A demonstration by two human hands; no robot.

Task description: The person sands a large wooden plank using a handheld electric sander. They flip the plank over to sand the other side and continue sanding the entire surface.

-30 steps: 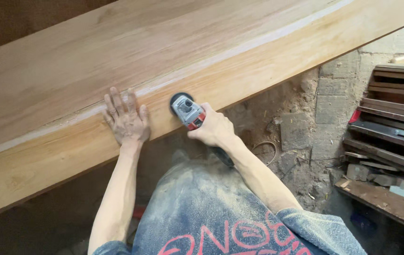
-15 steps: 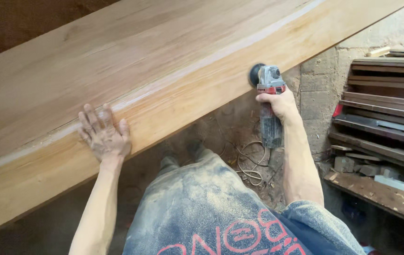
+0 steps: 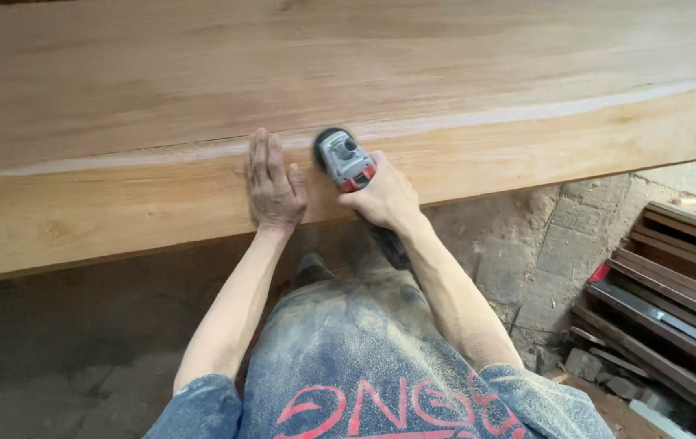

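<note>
Grinder [image 3: 345, 158] moved back beside left hand [image 3: 273, 185]; right hand [image 3: 384, 199] fingers apparently clenched round it; left flat.

No packages, signs or screens in view. One marking only: red lettering printed on the dusty blue garment [image 3: 380, 382] at the bottom centre of the frame, large outlined characters partly cut off by the lower edge and dulled by a coat of pale sawdust.
</note>
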